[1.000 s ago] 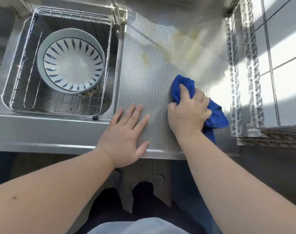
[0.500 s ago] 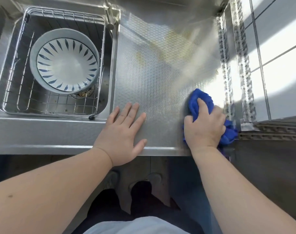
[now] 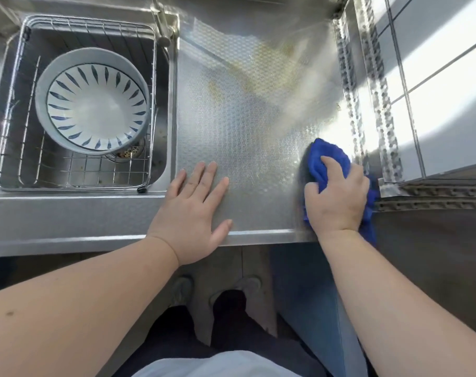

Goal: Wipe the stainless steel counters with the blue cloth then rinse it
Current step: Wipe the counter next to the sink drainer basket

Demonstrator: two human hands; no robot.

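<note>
Our right hand (image 3: 337, 197) grips the blue cloth (image 3: 327, 156) on the embossed steel counter (image 3: 245, 137) beside tiled wall (image 3: 443, 85); left hand (image 3: 190, 213) rests flat, fingers slightly apart.

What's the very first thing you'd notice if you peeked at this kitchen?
The bright blue cloth, bunched under the right hand at the counter's near right corner. Next, the big bowl with dark blue petal stripes, sitting in the wire basket inside the sink. The left hand lies flat on the patterned steel.

Blue cloth (image 3: 326, 161) bunched, pressed flat on embossed steel counter (image 3: 247, 148), near front right corner.
</note>
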